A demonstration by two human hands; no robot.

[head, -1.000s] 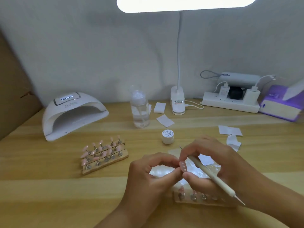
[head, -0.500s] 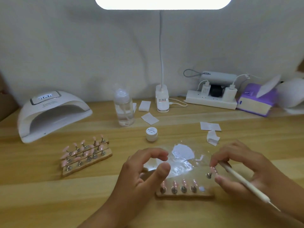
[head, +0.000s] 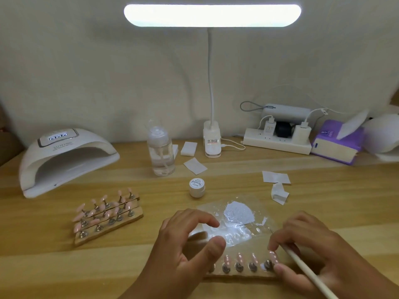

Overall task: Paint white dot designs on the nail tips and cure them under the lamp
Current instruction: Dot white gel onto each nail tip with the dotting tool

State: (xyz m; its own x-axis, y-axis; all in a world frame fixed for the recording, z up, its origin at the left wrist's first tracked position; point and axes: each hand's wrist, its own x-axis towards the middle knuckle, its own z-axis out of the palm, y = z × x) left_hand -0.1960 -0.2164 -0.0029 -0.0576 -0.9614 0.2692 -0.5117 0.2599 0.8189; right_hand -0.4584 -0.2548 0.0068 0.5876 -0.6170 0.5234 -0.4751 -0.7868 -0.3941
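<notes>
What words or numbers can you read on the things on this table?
"SUN", then smaller letters too blurred: on the white nail lamp.
Its display: lit digits, unreadable.
Small jar lid: cursive writing, too blurred.
Desk lamp base label, charger label: too small.

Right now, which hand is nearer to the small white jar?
Left. The left hand is just in front of the small white jar, fingers relaxed and holding nothing. The right hand, gripping the dotting pen, is farther off to the jar's right.
</notes>
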